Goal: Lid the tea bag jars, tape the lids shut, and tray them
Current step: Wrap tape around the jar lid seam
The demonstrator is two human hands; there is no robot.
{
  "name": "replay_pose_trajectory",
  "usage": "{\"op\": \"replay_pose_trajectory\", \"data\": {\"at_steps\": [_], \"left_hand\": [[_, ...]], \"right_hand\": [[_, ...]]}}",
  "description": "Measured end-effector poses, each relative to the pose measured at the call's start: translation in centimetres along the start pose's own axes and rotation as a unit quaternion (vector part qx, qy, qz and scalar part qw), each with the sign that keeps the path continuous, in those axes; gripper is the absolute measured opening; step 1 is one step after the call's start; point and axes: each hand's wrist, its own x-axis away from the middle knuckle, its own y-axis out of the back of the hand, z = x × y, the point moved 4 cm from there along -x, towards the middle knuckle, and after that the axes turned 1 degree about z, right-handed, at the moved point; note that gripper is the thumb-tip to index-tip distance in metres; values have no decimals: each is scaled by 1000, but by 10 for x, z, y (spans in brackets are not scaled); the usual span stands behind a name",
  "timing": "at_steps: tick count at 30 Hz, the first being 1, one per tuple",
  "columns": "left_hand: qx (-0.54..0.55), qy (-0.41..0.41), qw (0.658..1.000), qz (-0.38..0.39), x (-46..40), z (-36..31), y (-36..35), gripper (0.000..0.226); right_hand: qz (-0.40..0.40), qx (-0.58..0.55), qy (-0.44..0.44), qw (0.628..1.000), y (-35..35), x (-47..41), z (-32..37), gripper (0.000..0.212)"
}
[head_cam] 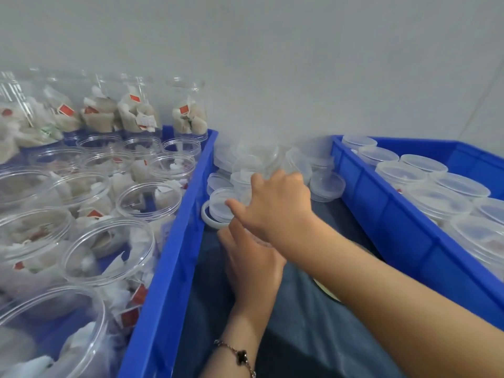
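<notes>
Loose clear lids [326, 186] lie piled on the dark cloth between two blue trays. My right hand [278, 205] reaches into the pile, thumb stretched left and fingers curled over a clear lid [245, 196]. Just below it, my left hand [251, 260] wraps round a clear jar [260, 242] that is mostly hidden under my right wrist. The left blue tray [174, 257] holds several open jars of tea bags [148, 203]. The right blue tray [381, 214] holds several lidded jars [461, 185].
A pale wall stands close behind the trays. More tea bag jars [188, 110] are stacked upright at the back of the left tray. A round yellowish object [327, 291] peeks out from under my right forearm on the cloth.
</notes>
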Motion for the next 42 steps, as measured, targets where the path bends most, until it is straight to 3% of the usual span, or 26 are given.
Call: {"op": "replay_pose_trajectory", "data": {"at_steps": [4, 6, 10, 13, 16, 18, 22, 24, 26, 29, 31, 33, 37, 39, 42], "left_hand": [[-15, 20, 999, 19, -2, 5, -1, 98], [-21, 12, 1000, 15, 0, 7, -3, 102], [37, -5, 999, 5, -3, 9, -6, 98], [95, -12, 995, 40, -10, 11, -14, 85], [82, -28, 995, 55, -15, 9, -17, 71], [95, -49, 993, 52, -17, 3, -12, 58], [136, -89, 984, 74, -18, 0, -6, 52], [218, -60, 969, 96, -15, 6, -7, 65], [261, -53, 958, 111, -12, 11, -9, 79], [255, -69, 958, 110, -15, 7, -11, 79], [203, -80, 971, 94, -17, 5, -11, 74], [162, -87, 978, 101, -17, 4, -11, 74], [230, -70, 965, 102, -21, 3, -11, 72], [227, -69, 964, 119, -22, 6, -14, 73], [239, -68, 954, 168, -24, 7, -16, 70]], "right_hand": [[106, -36, -32, 993, 23, -17, -22, 72], [165, -59, -47, 983, 30, -24, -49, 71], [244, -187, 152, 939, 15, -14, -40, 87], [179, -241, 178, 937, -11, -2, -22, 65], [10, -208, 75, 975, -22, 5, -8, 49], [-23, -179, -3, 984, -20, 5, 0, 46], [35, -169, -19, 985, -21, 4, 5, 55], [125, -215, 20, 968, -23, 1, -8, 69], [164, -226, 83, 957, -19, 3, -19, 74], [126, -231, 160, 951, -15, 10, -20, 71], [57, -231, 159, 958, -16, 14, -16, 63], [7, -196, 114, 974, -19, 16, -15, 62], [-98, -82, -3, 992, -10, 16, -15, 70], [-98, -64, 6, 993, -7, 12, -13, 66], [34, -90, 96, 991, -17, 3, -17, 72]]}}
